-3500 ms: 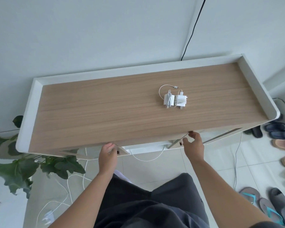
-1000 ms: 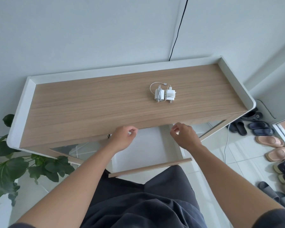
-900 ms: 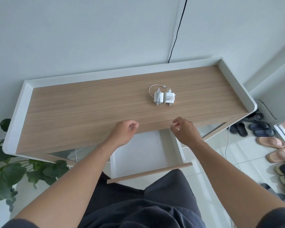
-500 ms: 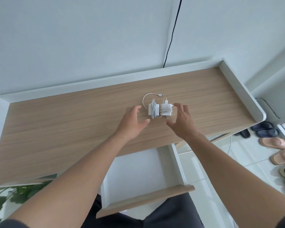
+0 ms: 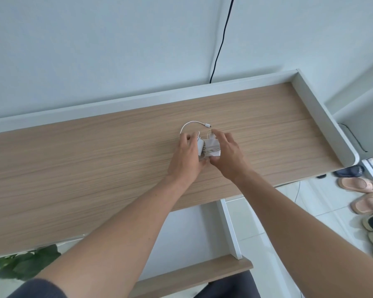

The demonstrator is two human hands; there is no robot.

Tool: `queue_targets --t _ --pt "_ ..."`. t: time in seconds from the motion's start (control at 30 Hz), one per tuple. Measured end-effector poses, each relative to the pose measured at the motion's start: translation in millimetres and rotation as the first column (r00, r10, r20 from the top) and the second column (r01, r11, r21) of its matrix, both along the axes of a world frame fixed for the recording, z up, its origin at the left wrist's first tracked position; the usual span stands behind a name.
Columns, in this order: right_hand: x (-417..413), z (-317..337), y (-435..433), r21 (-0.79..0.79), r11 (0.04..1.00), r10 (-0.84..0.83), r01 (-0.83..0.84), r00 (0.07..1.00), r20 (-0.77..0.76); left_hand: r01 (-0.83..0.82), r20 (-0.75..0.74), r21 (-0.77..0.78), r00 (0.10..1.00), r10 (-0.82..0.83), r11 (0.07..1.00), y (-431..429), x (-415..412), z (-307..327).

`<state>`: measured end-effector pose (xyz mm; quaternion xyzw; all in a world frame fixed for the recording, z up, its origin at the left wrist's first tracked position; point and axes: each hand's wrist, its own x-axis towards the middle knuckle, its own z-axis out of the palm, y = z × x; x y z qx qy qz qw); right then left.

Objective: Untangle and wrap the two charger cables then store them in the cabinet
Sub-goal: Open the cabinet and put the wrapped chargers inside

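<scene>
Both hands are now on the chargers; 0.5 s ago they were just beside them w/ fingers spread. Left hand (image 5: 186,157) curls its fingers round the left white charger block (image 5: 200,147). Right hand (image 5: 226,155) pinches the right white charger block (image 5: 213,149), both wound w/ thin cable. Blocks touch, side by side, mid on the light wood tabletop (image 5: 95,158). Loose white cable end (image 5: 194,123) loops out the far side. Open white drawer (image 5: 228,229) is below, nearer the body, so next is prob. lift & pull back.
</scene>
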<state>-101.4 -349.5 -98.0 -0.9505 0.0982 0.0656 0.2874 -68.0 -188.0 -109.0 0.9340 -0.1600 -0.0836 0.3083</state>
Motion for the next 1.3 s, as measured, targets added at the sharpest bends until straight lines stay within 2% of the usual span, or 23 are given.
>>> queue_targets --t 0.27,0.47,0.67,0.83,1.3 --pt "-4 3 4 0.001 1.000 -0.031 0.031 0.999 0.015 0.030 -0.075 -0.102 0.996 -0.038 0.994 12 0 5" --pt "-23 9 21 0.070 0.997 -0.037 0.033 0.998 0.046 -0.009 -0.115 -0.182 0.993 -0.012 0.983 41 -10 13" --pt "-67 15 52 0.145 0.989 0.006 -0.021 0.995 0.101 -0.048 -0.157 -0.241 0.988 0.010 0.969 88 -49 18" --pt "-112 18 83 0.162 0.986 0.032 -0.044 0.997 0.076 -0.090 -0.231 -0.270 0.973 0.027 0.959 124 -98 16" --pt "-220 -13 144 0.117 0.985 0.136 -0.128 0.989 -0.058 -0.155 -0.401 -0.184 0.913 0.070 0.971 190 -221 -2"
